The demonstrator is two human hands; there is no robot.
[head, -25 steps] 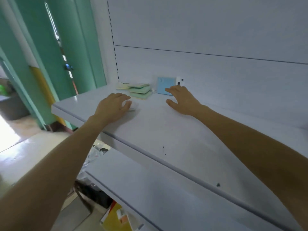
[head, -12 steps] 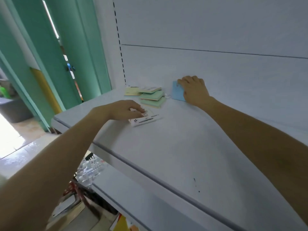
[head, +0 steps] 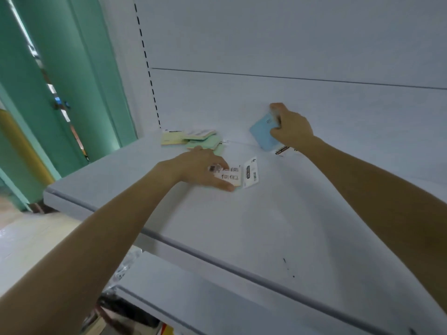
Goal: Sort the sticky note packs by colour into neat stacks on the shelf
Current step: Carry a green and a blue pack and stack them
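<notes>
Head cam, mid-sort: right hand [head: 291, 131] grips the blue pack [head: 262, 134], left hand [head: 196, 168] pinches a labelled pack [head: 231, 176]; next up, probably separate stacks.

A person's left hand [head: 200, 169] and right hand [head: 291, 130] are bare, and behind the fingers [head: 214, 161] the left forearm [head: 108, 226] and right forearm [head: 375, 189] are bare to the frame's edge.

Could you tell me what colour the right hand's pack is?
The pack is light blue; head view.
</notes>
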